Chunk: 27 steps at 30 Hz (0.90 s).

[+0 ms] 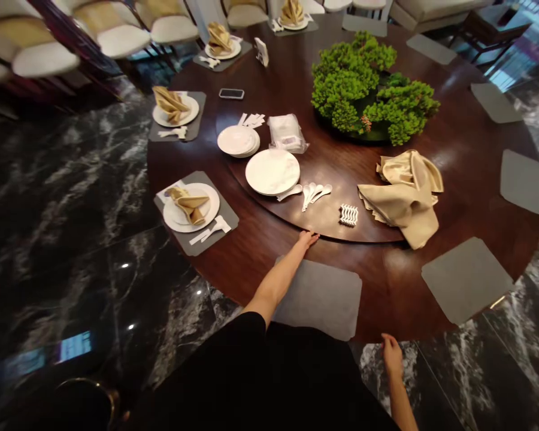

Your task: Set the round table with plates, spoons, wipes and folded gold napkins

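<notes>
Near the frame's centre, the left hand (pixel 307 239) touches the turntable (pixel 321 220) at its rim, fingers extended; at lower right, the right hand (pixel 392 353) hangs, its closing I cannot tell. Better to push gently, so the spoons (pixel 313 190) do not slide

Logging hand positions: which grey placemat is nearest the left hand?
The bare placemat partly behind the left forearm; in this view, no arm overlaps the others.

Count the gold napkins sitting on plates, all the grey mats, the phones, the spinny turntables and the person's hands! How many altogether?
Gold napkins on plates: 4
Grey mats: 10
Phone: 1
Turntable: 1
Person's hands: 2
Total: 18
</notes>
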Each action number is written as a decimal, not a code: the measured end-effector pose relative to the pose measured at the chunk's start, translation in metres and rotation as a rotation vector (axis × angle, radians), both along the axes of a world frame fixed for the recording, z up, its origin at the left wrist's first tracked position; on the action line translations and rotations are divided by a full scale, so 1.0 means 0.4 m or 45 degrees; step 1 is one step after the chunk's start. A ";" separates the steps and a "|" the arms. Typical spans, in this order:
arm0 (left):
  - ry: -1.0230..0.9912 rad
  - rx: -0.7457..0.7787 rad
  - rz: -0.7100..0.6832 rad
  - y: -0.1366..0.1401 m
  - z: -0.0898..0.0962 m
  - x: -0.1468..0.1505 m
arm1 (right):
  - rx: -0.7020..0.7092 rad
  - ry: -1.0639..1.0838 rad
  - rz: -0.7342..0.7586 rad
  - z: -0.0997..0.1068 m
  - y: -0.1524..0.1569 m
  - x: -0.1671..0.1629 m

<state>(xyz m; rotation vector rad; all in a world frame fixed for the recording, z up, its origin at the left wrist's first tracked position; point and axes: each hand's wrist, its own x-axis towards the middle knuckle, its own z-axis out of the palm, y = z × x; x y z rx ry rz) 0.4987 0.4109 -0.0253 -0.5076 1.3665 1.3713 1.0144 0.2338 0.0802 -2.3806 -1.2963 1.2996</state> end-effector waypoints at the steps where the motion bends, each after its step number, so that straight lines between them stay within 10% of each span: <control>1: -0.025 0.015 -0.037 -0.004 0.001 0.021 | 0.086 0.028 -0.024 -0.016 0.057 -0.025; 8: 0.050 0.126 0.046 -0.045 0.001 0.017 | 0.226 0.318 0.119 -0.075 0.373 -0.346; 16: 0.180 0.012 0.134 -0.035 -0.018 -0.076 | -0.144 0.824 -0.475 -0.144 0.628 -0.691; 27: 0.000 0.105 -0.314 -0.032 -0.036 0.055 | -0.038 0.563 -0.564 -0.132 0.800 -0.548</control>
